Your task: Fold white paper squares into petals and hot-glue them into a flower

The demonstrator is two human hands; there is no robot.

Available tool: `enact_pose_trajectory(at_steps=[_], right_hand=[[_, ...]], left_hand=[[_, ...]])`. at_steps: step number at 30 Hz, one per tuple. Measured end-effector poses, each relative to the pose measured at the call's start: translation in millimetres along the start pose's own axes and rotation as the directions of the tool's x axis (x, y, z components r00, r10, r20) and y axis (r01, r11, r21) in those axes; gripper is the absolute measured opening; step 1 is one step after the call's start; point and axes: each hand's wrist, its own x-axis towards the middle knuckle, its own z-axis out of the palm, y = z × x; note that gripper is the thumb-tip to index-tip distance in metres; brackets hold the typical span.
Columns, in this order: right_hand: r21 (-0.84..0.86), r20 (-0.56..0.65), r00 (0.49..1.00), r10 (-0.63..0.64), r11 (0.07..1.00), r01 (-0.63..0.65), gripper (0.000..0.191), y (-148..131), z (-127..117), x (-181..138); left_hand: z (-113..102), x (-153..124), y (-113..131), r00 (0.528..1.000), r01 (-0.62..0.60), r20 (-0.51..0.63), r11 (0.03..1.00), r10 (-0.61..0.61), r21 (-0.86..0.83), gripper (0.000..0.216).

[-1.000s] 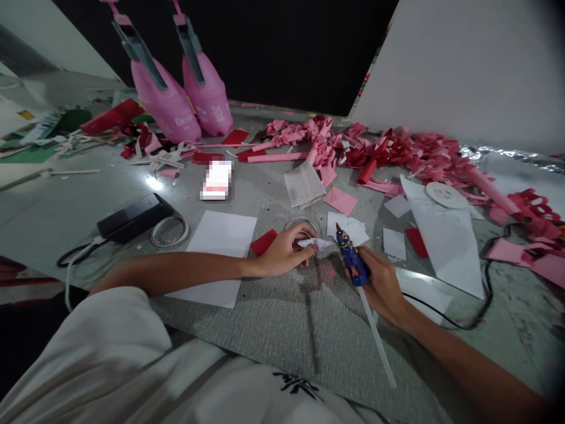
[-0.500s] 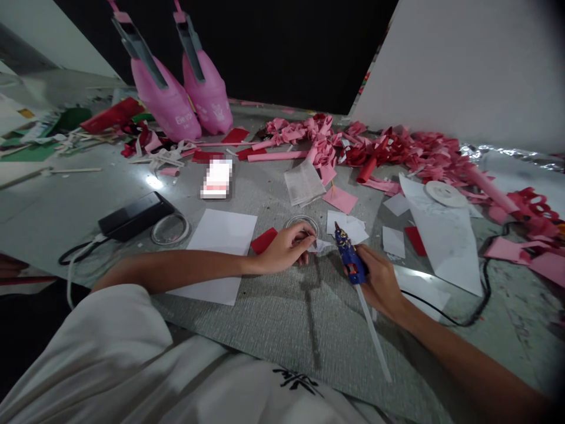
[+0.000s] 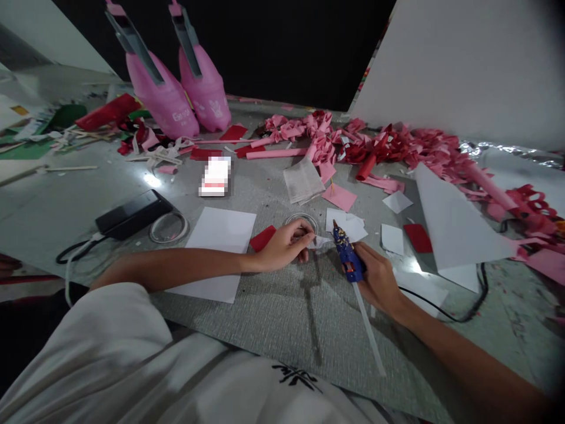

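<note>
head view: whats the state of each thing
glue gun: gripped in right hand, heat unknown
glue stick: protruding from gun's rear
small white paper: pinched by left hand
black box: cable at one end
pink spray bottles: standing
pink scraps: crumpled, heaped

The glue gun (image 3: 348, 257) is showing flecked blue. At eleven o'clock, pink bottles (image 3: 165, 101) are bearing white print.

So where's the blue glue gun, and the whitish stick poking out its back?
Blue glue gun (image 3: 346, 254): head view, middle of its body.
Whitish stick (image 3: 369, 330): head view, halfway along its length.
</note>
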Motion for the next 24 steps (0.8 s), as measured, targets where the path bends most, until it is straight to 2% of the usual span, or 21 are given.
enact_pose_trajectory(at_steps=[12,24], right_hand=[[-0.029,0.033,0.999,-0.008,1.000,0.009,0.022,-0.8,-2.5,0.9],[-0.002,0.028,0.999,-0.024,1.000,0.024,0.015,-4.2,-4.1,2.5]], left_hand=[[0.5,0.1,2.3,1.000,0.008,0.006,1.000,-0.008,0.001,0.034],[-0.6,0.5,-2.6,0.999,-0.038,-0.003,0.999,0.038,0.008,0.034]])
